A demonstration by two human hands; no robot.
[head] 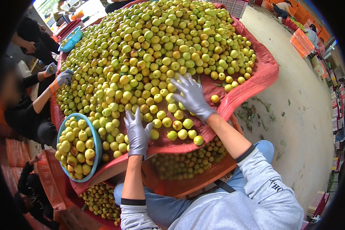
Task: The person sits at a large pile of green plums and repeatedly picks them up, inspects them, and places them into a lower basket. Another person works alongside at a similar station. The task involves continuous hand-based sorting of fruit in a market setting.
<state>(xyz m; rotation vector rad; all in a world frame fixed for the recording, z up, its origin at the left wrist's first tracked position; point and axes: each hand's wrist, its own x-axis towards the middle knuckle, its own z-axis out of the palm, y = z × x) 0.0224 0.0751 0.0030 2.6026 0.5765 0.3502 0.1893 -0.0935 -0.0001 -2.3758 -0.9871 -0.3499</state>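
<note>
A large heap of small yellow-green fruit (149, 57), jujube-like and some with brown blemishes, covers the red quilted cloth (247, 89) before me. My left hand (137, 132), in a grey glove, rests near the cloth's front edge with fingers spread, close to a few fruit and holding none that I can see. Farther right, my right hand (191, 96), also gloved in grey, is spread over the heap's lower edge; its fingertips are at the fruit, and whatever lies under the palm is hidden. Several loose fruit (182, 134) lie on the cloth between my hands.
A blue basket (98, 143) full of fruit stands at the cloth's left corner. Below the edge, an orange crate (187, 184) holds more fruit. At left sits a co-worker whose gloved hand (61, 81) reaches the heap. Another blue basket (74, 40) stands at the far left.
</note>
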